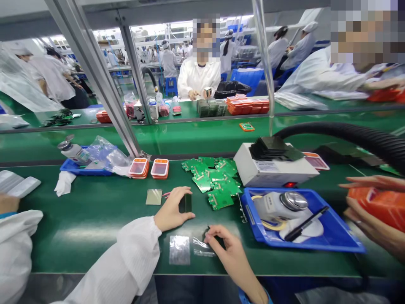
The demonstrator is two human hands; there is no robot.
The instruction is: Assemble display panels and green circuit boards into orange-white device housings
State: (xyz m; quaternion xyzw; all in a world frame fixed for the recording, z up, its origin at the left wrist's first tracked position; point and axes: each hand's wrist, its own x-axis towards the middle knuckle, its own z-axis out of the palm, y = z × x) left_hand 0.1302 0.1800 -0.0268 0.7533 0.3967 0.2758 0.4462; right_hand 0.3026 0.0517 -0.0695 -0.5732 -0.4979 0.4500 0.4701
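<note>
My left hand (175, 209) rests on the green table with thumb and fingers closed round the edges of a dark square plate (186, 203). Nearer the front edge, my right hand (221, 242) pinches something small and dark above a clear film piece (202, 247). A second clear film square (179, 250) lies flat to the left of it. Beyond my left hand is a pale square plate (154, 197), with pink tweezers (166, 194) partly hidden by the hand. Green circuit boards (218, 181) lie in a loose pile behind and between my hands.
A blue tray (344, 240) with a dispenser bottle (281, 204) and black pen stands right, before a white box (253, 169) topped with dark plates. Orange trays (139, 167) sit at the back left. Another person's hands hold an orange bundle (376, 204) far right; a sleeve (15, 249) is left.
</note>
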